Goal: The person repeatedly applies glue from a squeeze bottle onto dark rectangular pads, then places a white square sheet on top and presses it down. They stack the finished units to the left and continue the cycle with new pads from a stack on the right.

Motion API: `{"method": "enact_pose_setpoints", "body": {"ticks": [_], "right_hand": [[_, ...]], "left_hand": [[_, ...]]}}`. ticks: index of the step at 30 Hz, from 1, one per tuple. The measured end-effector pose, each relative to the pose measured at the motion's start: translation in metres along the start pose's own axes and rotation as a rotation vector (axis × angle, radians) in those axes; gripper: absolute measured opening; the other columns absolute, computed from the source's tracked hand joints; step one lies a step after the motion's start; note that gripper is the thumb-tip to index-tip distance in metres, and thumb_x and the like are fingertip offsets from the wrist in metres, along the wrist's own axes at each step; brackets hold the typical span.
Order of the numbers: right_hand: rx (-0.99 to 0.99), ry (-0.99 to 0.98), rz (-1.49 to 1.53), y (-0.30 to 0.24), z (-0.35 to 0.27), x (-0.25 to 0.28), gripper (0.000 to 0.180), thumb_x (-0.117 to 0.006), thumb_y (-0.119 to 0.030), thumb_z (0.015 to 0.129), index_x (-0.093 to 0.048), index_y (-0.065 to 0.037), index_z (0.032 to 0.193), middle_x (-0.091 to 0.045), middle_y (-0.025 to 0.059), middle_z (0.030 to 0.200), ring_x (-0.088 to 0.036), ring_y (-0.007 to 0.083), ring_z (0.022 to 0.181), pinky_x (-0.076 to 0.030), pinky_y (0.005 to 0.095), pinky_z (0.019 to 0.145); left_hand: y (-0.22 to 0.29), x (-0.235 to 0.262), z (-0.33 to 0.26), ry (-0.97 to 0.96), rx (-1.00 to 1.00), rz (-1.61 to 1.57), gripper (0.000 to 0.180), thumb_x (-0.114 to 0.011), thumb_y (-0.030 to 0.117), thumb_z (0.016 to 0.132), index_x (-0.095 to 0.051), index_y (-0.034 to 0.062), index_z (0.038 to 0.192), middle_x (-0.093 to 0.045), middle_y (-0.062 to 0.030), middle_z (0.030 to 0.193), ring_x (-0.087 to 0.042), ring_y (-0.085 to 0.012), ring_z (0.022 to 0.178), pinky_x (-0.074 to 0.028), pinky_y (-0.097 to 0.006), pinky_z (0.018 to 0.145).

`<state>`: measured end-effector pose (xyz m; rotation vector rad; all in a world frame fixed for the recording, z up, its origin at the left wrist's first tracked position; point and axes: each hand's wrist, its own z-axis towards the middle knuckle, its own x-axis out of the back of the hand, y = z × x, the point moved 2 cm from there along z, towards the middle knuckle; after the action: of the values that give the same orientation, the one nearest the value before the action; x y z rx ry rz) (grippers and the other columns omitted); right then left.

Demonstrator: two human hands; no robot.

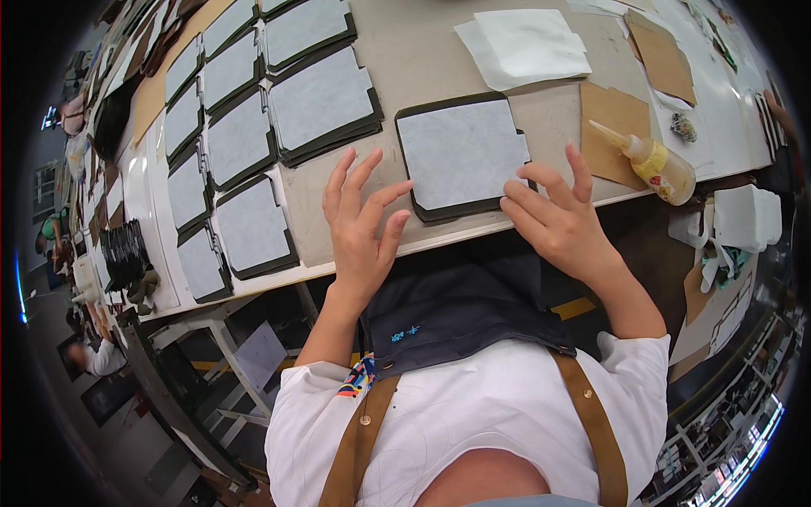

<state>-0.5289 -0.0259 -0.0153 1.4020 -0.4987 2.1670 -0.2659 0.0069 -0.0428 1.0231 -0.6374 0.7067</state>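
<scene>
A dark panel with a pale grey liner sheet point(460, 152) lies flat on the worktable point(422, 59) near its front edge. My left hand point(361, 224) hovers with fingers spread just left of the panel, its fingertips close to the panel's left edge. My right hand point(557, 220) rests at the panel's right front corner, fingers apart and touching its edge. Neither hand holds anything.
Several similar lined dark panels point(321, 106) lie in rows and stacks to the left. White sheets point(524, 46) lie behind, brown card pieces point(621, 127) to the right. A glue squeeze bottle point(655, 160) lies on its side at right. White cloths point(743, 220) sit beyond.
</scene>
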Motion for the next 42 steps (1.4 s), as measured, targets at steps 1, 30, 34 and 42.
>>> {"method": "enact_pose_setpoints", "body": {"ticks": [1, 30, 34, 42], "right_hand": [[0.008, -0.008, -0.016, -0.001, 0.0, 0.001, 0.013, -0.074, -0.009, 0.074, -0.069, -0.009, 0.086, -0.067, -0.003, 0.101, -0.061, 0.0192, 0.111, -0.018, 0.0578, 0.124], [-0.448, 0.31, 0.176, 0.02, -0.017, -0.001, 0.023, -0.073, -0.012, 0.085, -0.073, -0.011, 0.108, -0.068, 0.0018, 0.101, -0.06, 0.0253, 0.106, -0.017, 0.0582, 0.122], [-0.459, 0.308, 0.163, 0.02, -0.015, -0.003, 0.022, -0.072, -0.01, 0.085, -0.073, -0.011, 0.107, -0.068, 0.0016, 0.102, -0.06, 0.0247, 0.106, -0.017, 0.0588, 0.122], [-0.479, 0.317, 0.106, 0.026, -0.018, 0.001, 0.022, -0.072, -0.007, 0.085, -0.072, -0.01, 0.107, -0.068, 0.0029, 0.106, -0.06, 0.0257, 0.11, -0.018, 0.0574, 0.122]], "left_hand": [[0.0, 0.0, 0.0, 0.002, 0.002, -0.004, 0.028, -0.063, 0.034, 0.1, -0.076, 0.012, 0.109, -0.055, -0.0128, 0.146, -0.038, -0.0387, 0.144, -0.029, -0.05, 0.115], [-0.058, 0.05, 0.071, 0.077, 0.537, -0.42, 0.019, -0.066, 0.015, 0.1, -0.066, -0.0023, 0.107, -0.068, -0.0007, 0.079, -0.055, -0.0026, 0.07, -0.043, -0.021, 0.06], [-0.11, 0.059, 0.084, 0.209, 0.605, -0.577, 0.022, -0.064, 0.016, 0.101, -0.064, -0.0032, 0.113, -0.067, 0.0021, 0.079, -0.052, -0.0017, 0.069, -0.041, -0.021, 0.06], [-0.128, 0.063, 0.083, 0.084, 0.671, -0.205, 0.042, -0.067, 0.022, 0.099, -0.058, -0.0015, 0.133, -0.072, -0.0056, 0.093, -0.06, -0.0097, 0.074, -0.05, -0.027, 0.073]]}}
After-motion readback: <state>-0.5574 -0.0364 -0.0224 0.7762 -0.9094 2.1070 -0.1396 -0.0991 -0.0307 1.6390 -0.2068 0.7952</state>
